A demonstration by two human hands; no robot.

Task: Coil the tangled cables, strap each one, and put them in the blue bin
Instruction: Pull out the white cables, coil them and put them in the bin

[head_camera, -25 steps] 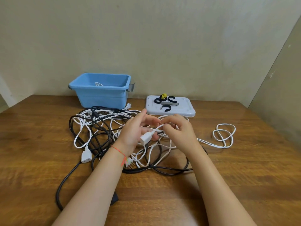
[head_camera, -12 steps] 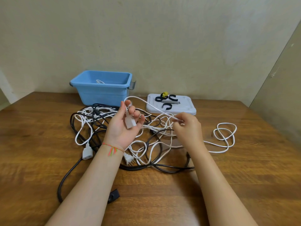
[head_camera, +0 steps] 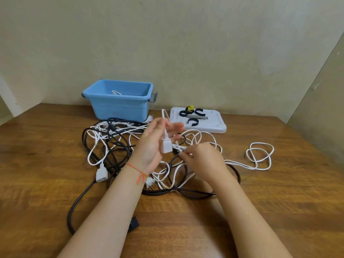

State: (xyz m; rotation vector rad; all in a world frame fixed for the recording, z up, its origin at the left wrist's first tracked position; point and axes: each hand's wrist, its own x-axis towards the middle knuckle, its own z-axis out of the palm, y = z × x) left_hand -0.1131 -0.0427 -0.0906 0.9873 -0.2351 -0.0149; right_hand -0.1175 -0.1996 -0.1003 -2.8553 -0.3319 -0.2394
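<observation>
A tangle of white and black cables (head_camera: 119,144) lies on the wooden table (head_camera: 279,202). My left hand (head_camera: 154,146) is raised palm up over the tangle and holds a white cable's socket end (head_camera: 166,145), with the cord looping up over its fingers. My right hand (head_camera: 202,159) sits lower to the right and pinches the same white cable near the tangle. The blue bin (head_camera: 121,107) stands at the back with a white cable inside. Black straps (head_camera: 192,121) lie on a white lid (head_camera: 214,125) right of the bin.
A loose white cable loop (head_camera: 260,155) lies at the right. A black cable (head_camera: 78,202) runs toward the near left edge, and a black plug (head_camera: 134,221) sits beside my left forearm. A wall panel rises at the far right.
My left hand turned and drew the socket end back toward the middle, with the cord now looped over its fingers. My right hand dropped lower along the white cable.
</observation>
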